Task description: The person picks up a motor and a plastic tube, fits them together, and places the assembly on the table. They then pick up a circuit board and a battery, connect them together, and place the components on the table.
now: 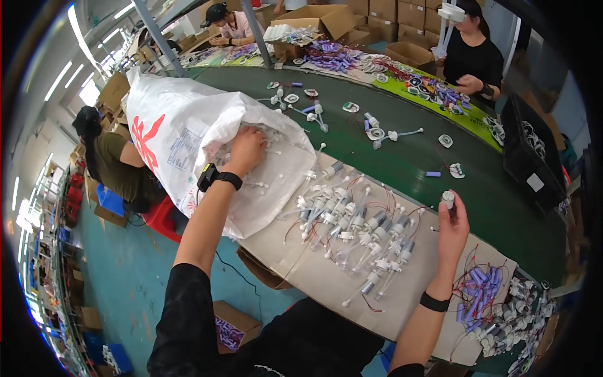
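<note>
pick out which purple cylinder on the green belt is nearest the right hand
The purple cylinder beside a white part, up and left of the right hand in the picture; the other purple cylinders on the green belt lie farther off.

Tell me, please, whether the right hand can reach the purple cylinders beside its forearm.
Probably yes; nothing visible blocks the right hand from the purple cylinders, though it holds a white-topped part.

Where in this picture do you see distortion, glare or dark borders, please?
Head view: the long green conveyor belt bows into an arc; head view, upper left: white tube-shaped ceiling lamps look washed out; head view, rim: corners fall to black, whereas the white woven plastic sack looks bright.
</note>
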### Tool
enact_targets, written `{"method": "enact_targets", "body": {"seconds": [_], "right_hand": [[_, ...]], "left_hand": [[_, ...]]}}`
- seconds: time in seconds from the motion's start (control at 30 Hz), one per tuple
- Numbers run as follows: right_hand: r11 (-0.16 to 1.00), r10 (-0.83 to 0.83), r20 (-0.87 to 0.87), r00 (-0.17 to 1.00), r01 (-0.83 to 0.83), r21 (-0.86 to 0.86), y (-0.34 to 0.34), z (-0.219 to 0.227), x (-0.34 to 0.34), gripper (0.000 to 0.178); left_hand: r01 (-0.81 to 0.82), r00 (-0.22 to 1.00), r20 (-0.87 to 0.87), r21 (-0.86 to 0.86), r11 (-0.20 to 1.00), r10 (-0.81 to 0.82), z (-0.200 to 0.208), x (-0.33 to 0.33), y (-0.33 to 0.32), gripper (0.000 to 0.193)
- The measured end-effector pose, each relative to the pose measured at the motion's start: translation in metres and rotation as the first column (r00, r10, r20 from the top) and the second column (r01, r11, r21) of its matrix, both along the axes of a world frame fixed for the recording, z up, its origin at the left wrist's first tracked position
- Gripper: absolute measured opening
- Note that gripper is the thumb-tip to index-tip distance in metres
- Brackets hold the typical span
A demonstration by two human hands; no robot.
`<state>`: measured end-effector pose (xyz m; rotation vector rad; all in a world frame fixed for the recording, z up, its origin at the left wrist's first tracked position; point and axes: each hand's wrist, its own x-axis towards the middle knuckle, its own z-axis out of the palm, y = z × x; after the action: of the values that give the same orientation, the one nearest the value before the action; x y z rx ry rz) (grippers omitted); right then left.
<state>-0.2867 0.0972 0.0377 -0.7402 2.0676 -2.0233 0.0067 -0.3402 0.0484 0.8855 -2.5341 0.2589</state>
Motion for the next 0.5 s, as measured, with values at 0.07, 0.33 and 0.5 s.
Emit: {"method": "enact_targets", "body": {"seconds": [0.07,0.33,0.5], "right_hand": [[1.000,0.008,0.000,1.000,-0.008,-0.027,0.002,-0.002,-0.002,0.038],[0.998,-0.045,-0.053,0.998,0.047,0.029,0.008,-0.005,-0.005,0.038],[1.000,-0.024,-0.023,0.999,0.024,0.015,-0.002,0.003,-0.006,0.038]], "left_hand": [[0.026,1.000,-0.009,0.022,0.999,-0.026,-0.005,-0.015,-0.006,0.017],[-0.177,0.950,0.286,0.154,0.972,0.128,0.009,-0.039,-0.026,0.031],[-0.046,0.924,0.374,0.307,0.950,-0.077,0.007,-0.001,-0.056,0.023]]}}
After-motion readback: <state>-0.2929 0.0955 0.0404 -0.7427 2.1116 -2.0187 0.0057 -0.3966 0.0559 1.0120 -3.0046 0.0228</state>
